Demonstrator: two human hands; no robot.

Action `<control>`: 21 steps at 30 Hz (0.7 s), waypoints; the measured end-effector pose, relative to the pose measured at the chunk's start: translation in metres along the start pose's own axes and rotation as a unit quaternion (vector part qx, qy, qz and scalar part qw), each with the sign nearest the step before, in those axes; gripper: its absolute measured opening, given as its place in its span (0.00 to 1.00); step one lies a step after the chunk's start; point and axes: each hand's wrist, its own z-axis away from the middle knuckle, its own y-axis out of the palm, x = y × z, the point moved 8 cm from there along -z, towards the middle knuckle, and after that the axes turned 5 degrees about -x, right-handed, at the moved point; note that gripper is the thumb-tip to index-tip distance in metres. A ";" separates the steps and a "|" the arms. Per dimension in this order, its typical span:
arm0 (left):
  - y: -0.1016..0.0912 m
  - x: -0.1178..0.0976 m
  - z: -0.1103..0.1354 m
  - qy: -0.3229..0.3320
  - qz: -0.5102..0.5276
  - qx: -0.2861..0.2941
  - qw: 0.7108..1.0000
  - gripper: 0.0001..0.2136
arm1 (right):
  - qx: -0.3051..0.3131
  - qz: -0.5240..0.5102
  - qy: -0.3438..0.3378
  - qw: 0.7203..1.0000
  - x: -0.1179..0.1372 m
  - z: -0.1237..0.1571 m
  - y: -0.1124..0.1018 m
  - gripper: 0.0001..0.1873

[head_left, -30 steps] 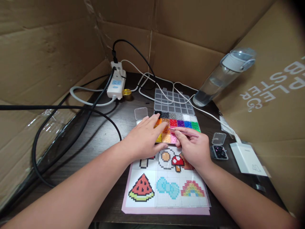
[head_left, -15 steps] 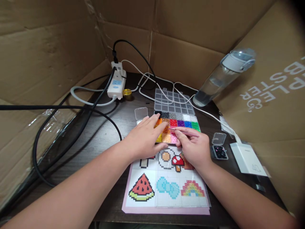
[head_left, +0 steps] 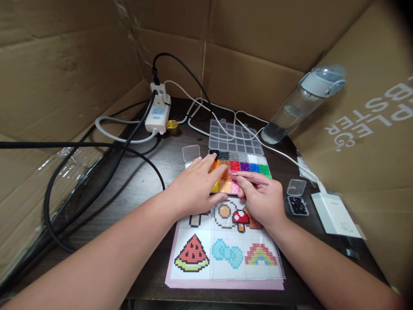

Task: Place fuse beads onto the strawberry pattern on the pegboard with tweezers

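Observation:
My left hand (head_left: 196,186) lies flat with fingers stretched over the left side of a bead tray (head_left: 254,167), whose compartments hold coloured beads. My right hand (head_left: 262,200) pinches pink tweezers (head_left: 248,177), their tip pointing left into the orange and pink compartments. Both hands rest at the top edge of a clear pegboard (head_left: 226,249) lying over a pattern sheet with a watermelon, a bow, a rainbow, an egg and a mushroom.
The tray's clear lid (head_left: 234,137) lies open behind it. A water bottle (head_left: 300,103) leans at the right. A small box of dark beads (head_left: 297,205), a white charger (head_left: 335,214), a power strip (head_left: 157,113), a gold cap (head_left: 171,125) and cables crowd the dark table. Cardboard walls surround it.

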 end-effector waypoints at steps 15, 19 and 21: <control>0.001 0.001 0.000 -0.002 0.002 -0.001 1.000 0.34 | -0.008 0.000 0.012 1.000 -0.001 0.000 -0.001 0.14; 0.001 0.001 0.000 -0.002 0.001 0.000 1.000 0.34 | -0.010 -0.007 0.014 1.000 0.000 0.001 -0.001 0.13; 0.001 0.001 0.000 -0.002 0.000 0.002 1.000 0.34 | -0.012 -0.010 0.016 1.000 0.001 0.001 -0.001 0.12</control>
